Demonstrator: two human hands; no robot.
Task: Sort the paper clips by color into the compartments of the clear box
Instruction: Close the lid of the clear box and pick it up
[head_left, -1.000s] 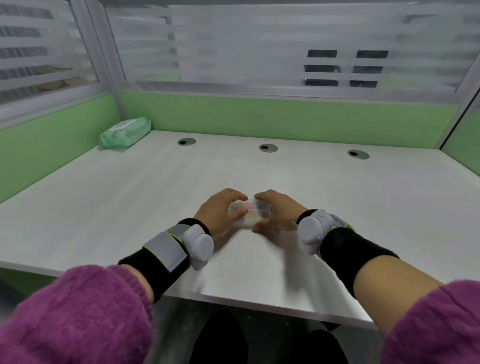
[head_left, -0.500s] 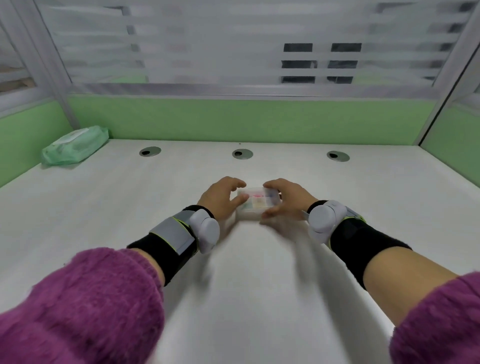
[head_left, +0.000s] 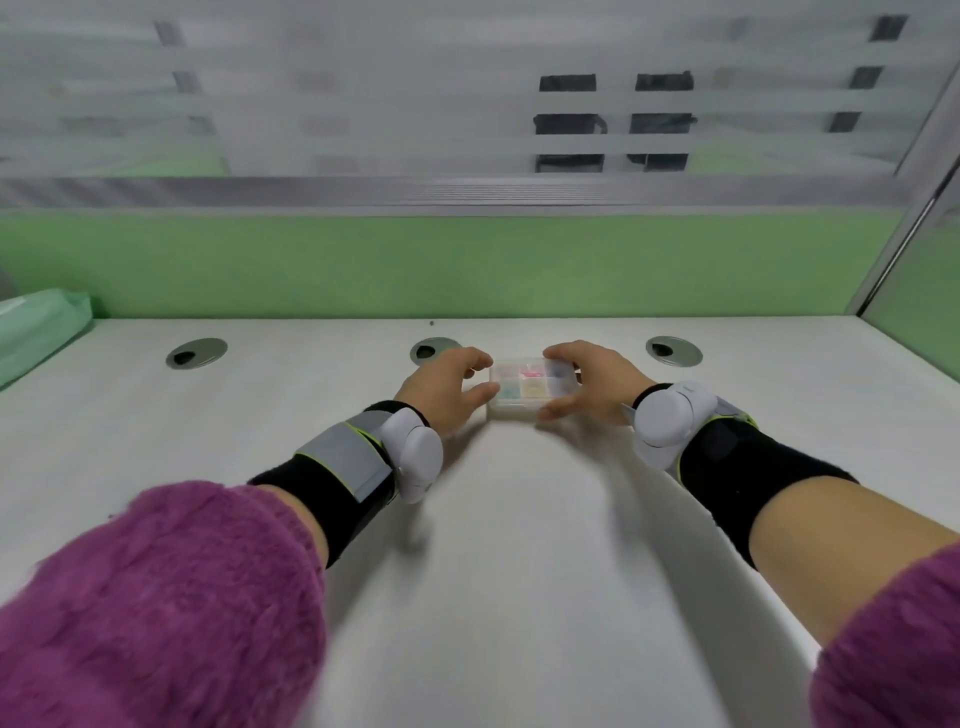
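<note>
A small clear plastic box, rectangular and split into compartments holding blurred pink, green and yellow contents, sits on the pale matte worktop near its back edge. The left hand and right hand flank it, their fingers clamped on its short ends. Smooth bare surface spreads wide on every side.

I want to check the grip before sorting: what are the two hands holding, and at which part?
Both hold the clear box by its short ends: the left hand at its left end, the right hand at its right end. It sits on the desk.
</note>
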